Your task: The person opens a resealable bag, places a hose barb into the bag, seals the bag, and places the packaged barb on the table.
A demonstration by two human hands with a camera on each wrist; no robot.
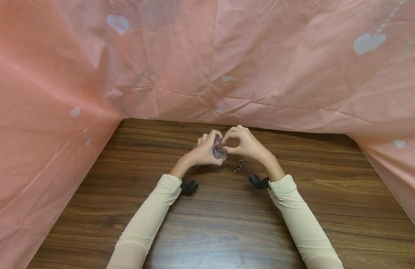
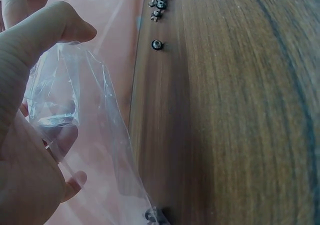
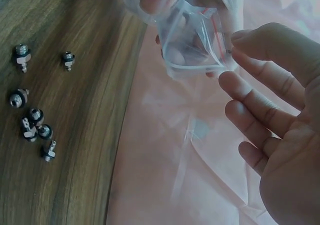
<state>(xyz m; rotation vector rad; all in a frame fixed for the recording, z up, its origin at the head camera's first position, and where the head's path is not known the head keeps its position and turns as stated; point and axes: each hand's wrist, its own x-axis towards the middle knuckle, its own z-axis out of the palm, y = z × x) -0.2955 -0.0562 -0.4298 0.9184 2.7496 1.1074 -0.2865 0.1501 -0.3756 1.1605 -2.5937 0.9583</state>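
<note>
A clear plastic zip bag (image 1: 219, 150) with a red line by its mouth is gripped by my left hand (image 1: 204, 150), whose fingers curl round it. The bag's mouth (image 3: 192, 67) gapes toward my right hand (image 1: 244, 144). In the right wrist view, my right thumb (image 3: 275, 42) and fingertips are at the bag's edge, with a gap between thumb and forefinger in the head view. Nothing shows between them. Several small metal fittings (image 1: 239, 166) with black rings lie on the table below the hands. A single fitting (image 2: 157, 45) lies apart from the cluster.
The dark wood-grain table (image 1: 207, 224) reaches back to a pink sheet (image 1: 194, 74) with white hearts, which hangs behind and along both sides. A black wrist mount (image 1: 189, 186) sits on the left sleeve, another mount (image 1: 259, 182) on the right.
</note>
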